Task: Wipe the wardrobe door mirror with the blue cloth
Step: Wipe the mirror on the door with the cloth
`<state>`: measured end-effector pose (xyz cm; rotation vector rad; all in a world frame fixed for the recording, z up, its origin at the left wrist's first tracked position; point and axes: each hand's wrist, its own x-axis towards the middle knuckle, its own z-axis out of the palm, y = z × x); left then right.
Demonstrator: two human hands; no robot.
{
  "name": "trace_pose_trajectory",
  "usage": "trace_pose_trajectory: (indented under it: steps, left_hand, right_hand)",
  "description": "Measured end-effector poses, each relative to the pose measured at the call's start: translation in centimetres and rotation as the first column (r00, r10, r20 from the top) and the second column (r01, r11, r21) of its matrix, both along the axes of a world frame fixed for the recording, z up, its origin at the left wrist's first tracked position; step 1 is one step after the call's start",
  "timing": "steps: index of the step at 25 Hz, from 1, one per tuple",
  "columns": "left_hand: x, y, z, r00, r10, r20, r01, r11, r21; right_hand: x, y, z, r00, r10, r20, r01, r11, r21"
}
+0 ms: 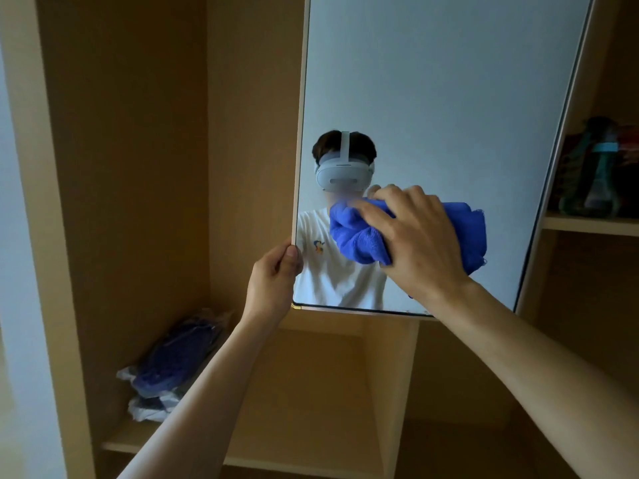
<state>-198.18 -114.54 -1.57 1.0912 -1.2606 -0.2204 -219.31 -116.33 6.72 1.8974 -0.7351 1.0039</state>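
our right hand (418, 236) lies over the bunched blue cloth (349, 233) and presses it against the mirror (432, 98), fingers bent over the top of the wad and clutching it. the cloth sits on the lower half of the glass, a little left of the middle. its folds spill out past the fingers on the left, and a looser flap shows beyond the back of the hand on the right. our left hand (273, 281) grips the mirror's left edge just above its bottom corner, thumb at the front edge and the other fingers curled round it (we can't see their tips). the mirror is fixed to an open door of a light wooden wardrobe (138, 167) and slants in our view, its top leaning to the right. in the glass we see our own reflection: a white headset (342, 174) and a white t-shirt (332, 271) with a small printed figure on the chest, partly covered by the cloth. low on the left, on a wardrobe shelf (114, 442), lies a dark blue bundle in clear plastic wrap (173, 364). on another shelf to the right of the door stands a blurry greenish bottle (591, 174), beside something dark red we can't make out.
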Motion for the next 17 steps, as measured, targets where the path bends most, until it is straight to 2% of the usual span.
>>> trace_pose_trajectory:
  steps: [4, 10, 15, 17]
  left_hand:
    - [0.2, -0.1, -0.3, 1.0, 0.005, 0.0, -0.005, 1.0, -0.009]
    - [-0.4, 0.2, -0.4, 0.998, 0.058, -0.012, -0.058, 0.998, -0.012]
    - [-1.1, 0.7, -0.2, 0.993, 0.109, -0.05, -0.107, 0.994, 0.036]
    - [-1.2, 0.8, -0.2, 0.99, 0.129, -0.049, -0.127, 0.991, 0.038]
  right_hand:
    - [-1.0, -0.7, -2.6, 0.999, 0.041, -0.025, -0.041, 0.999, 0.005]
    - [-2.8, -0.1, -10.2, 0.976, 0.084, -0.2, -0.066, 0.994, 0.092]
    - [-2.9, 0.0, -9.3, 0.973, 0.1, -0.206, -0.075, 0.989, 0.126]
    - [-3.4, 0.0, -8.0, 0.984, 0.109, -0.142, -0.09, 0.987, 0.136]
